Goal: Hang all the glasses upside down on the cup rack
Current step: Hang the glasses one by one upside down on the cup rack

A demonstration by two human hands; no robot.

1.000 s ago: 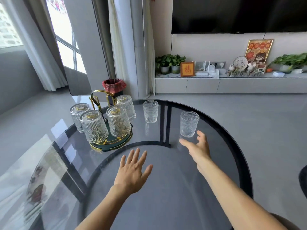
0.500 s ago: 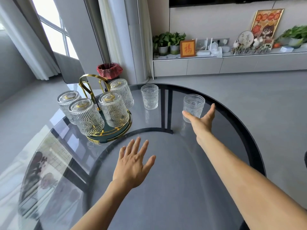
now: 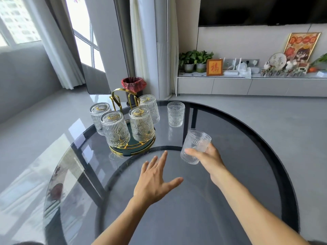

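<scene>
Item one: a round smoked-glass table (image 3: pixel 230 200) with a dark rim. Towards its far left edge we note a cup rack (image 3: pixel 134 147), a green tray trimmed in gold with a gold loop handle. Four ribbed glasses hang on it mouth down: back left (image 3: pixel 99 117), front left (image 3: pixel 115 129), front right (image 3: pixel 141 126), back right (image 3: pixel 148 108). One further ribbed glass (image 3: pixel 175 114) stands upright by the table's far edge, just right of the rack and apart from it.

Our right hand (image 3: pixel 210 158) is closed around another ribbed glass (image 3: pixel 194 147), thumb across its near side, holding it tilted above the table to the right of the rack. Our left hand (image 3: pixel 154 183) is empty, palm down, fingers spread wide, over the table's middle just before the rack.
</scene>
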